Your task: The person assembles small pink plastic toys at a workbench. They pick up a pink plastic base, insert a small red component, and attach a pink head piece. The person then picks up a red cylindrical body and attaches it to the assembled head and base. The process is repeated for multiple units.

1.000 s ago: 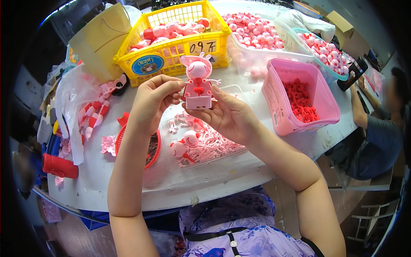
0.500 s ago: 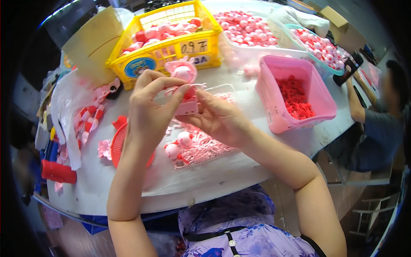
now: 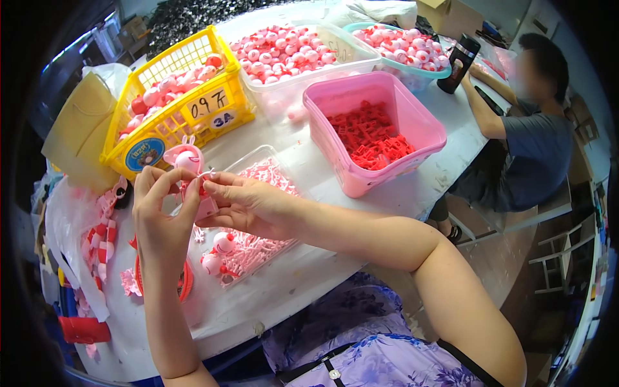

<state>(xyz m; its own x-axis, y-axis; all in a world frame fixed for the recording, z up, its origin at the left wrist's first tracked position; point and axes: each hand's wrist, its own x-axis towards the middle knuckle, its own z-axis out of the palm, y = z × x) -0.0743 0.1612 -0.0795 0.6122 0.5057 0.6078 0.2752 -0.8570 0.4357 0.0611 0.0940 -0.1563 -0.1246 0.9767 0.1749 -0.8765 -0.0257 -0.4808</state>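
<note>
A small pink toy figure (image 3: 187,160) with a round head, a red middle and a boxy pink lower part is held up over the table. My left hand (image 3: 158,200) pinches it from the left with thumb and forefinger. From the right, my right hand (image 3: 248,203) grips its lower part, the fingers curled around it. A thin pale pink piece (image 3: 207,174) sticks out at the toy's side, near my right fingertips. Below lies a clear tray (image 3: 284,248) of thin pink parts, with round toy heads (image 3: 224,242) at its near left. My fingers hide part of the toy's body.
Behind stand a yellow basket (image 3: 242,103), a clear tub (image 3: 351,61) and a teal basin (image 3: 433,73), all holding pink-and-white parts. A pink bin (image 3: 422,126) contains red pieces. Left lies a red cylinder (image 3: 85,330). At right a person (image 3: 538,142) sits near a black bottle (image 3: 459,63).
The view has swung to the right, so the table things appear farther left. Both hands keep hold of the toy figure, with little change in grip.
</note>
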